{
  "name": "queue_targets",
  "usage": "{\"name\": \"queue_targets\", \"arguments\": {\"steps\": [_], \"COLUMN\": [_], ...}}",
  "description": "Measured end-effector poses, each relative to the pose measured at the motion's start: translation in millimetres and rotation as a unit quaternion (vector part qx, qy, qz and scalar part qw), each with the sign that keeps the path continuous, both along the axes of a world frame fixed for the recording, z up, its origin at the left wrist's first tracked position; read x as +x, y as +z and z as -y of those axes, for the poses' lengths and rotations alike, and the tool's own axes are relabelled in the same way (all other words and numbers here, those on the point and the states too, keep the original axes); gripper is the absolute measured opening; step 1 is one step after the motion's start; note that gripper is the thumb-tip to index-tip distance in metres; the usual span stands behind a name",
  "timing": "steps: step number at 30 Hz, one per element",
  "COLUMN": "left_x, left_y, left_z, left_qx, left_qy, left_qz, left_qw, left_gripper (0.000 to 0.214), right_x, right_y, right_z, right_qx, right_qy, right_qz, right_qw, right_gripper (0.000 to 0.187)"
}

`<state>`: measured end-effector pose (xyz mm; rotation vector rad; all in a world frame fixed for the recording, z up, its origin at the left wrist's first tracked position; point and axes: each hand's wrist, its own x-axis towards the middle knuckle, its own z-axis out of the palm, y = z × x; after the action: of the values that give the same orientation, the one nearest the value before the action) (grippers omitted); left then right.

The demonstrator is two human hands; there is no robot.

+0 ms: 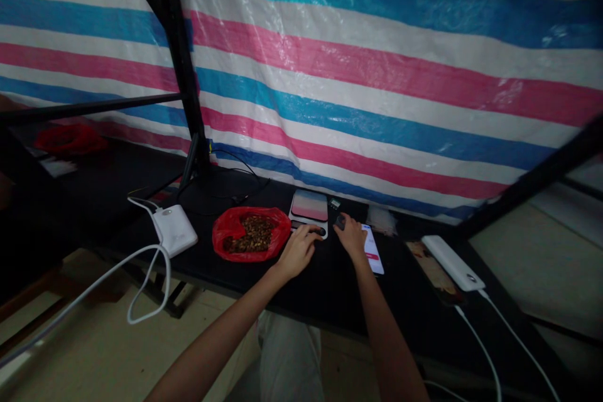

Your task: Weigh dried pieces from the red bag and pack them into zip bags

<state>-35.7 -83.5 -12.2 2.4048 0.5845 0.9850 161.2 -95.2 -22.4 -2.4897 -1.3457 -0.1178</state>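
Observation:
A small white digital scale with a shiny, reflecting top plate sits on the black table. My left hand lies over its front edge, fingers stretched towards the control strip and touching it. Just left of that hand is an open red plastic bag holding many small brown seed-like pieces. My right hand is closed round a small dark object, its kind unclear, to the right of the scale. Beside the right wrist lies a phone with a lit screen, partly covered by the hand.
A white power bank with a cable lies left. At right are a second phone and a long white power bank, both cabled. Clear plastic bags lie behind the lit phone. Black frame posts and a striped sheet bound the table.

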Motion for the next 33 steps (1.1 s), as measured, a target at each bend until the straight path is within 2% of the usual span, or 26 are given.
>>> {"name": "queue_targets", "arguments": {"steps": [2,5,10,15,21,24,27,29,31,33], "left_x": [7,13,12,13,13,14,13,12,11,10], "left_y": [-4.9,-11.0,-15.1,-14.5,-16.6,-16.7,-13.7,-11.6,-11.3,-13.7], "left_z": [-7,-8,-4,-9,-11,-12,-13,-14,-16,-18], "left_qx": [-0.014,-0.014,0.010,-0.002,-0.009,-0.025,-0.055,-0.084,-0.113,-0.127], "left_qy": [0.009,0.007,-0.013,-0.005,-0.009,-0.011,-0.003,0.025,0.064,0.087], "left_qz": [0.025,0.028,-0.024,-0.025,-0.018,0.004,0.046,0.087,0.127,0.139], "left_qw": [1.000,0.999,1.000,1.000,1.000,1.000,0.997,0.992,0.983,0.978], "left_gripper": [0.035,0.032,0.028,0.027,0.024,0.024,0.024,0.022,0.022,0.022], "right_x": [1,10,36,44,42,31,11,-5,-20,-33], "right_y": [1.4,13.4,34.7,34.1,35.6,36.1,31.9,26.7,19.9,11.9], "right_z": [-3,-23,-73,-98,-87,-70,-46,-28,-11,1], "right_qx": [0.026,0.050,-0.106,-0.119,-0.040,0.030,0.064,0.087,0.109,0.115], "right_qy": [-0.013,-0.029,0.050,0.082,0.096,0.103,0.129,0.190,0.279,0.331], "right_qz": [0.012,0.027,-0.018,-0.037,-0.071,-0.096,-0.135,-0.210,-0.337,-0.441], "right_qw": [1.000,0.998,0.993,0.989,0.992,0.990,0.980,0.955,0.892,0.826], "right_gripper": [0.049,0.048,0.049,0.039,0.026,0.031,0.035,0.032,0.030,0.031]}}
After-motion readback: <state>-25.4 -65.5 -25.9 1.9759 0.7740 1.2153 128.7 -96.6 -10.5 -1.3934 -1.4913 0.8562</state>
